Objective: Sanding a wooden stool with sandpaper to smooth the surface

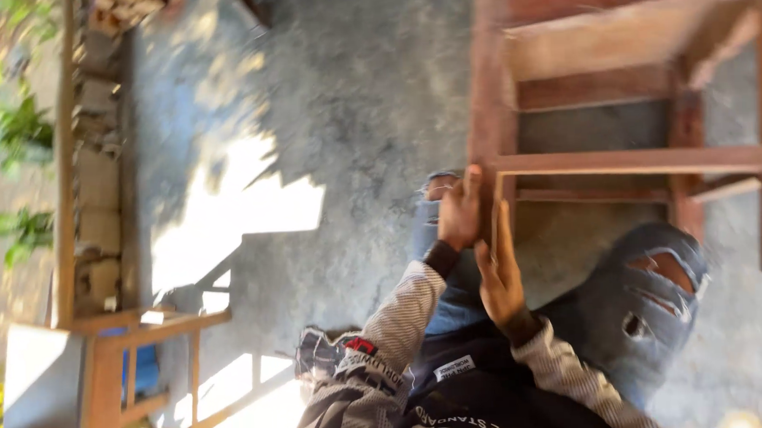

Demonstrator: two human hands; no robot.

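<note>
A reddish-brown wooden furniture frame [632,159] with legs and rails fills the upper right. My left hand [457,213] grips the frame's thick upright post, thumb on the wood. Just below it, my right hand [501,277] has its fingers stretched out and pressed along a thin wooden slat [497,203] at the frame's corner. Both arms wear grey patterned sleeves with dark cuffs. The view is blurred and tilted.
My knee in torn blue jeans [662,272] sits under the frame on a grey concrete floor [351,88]. Another wooden frame [140,332] stands at lower left beside a stacked brick edge [96,165] and green plants [11,134]. Sunlight patches lie on the floor.
</note>
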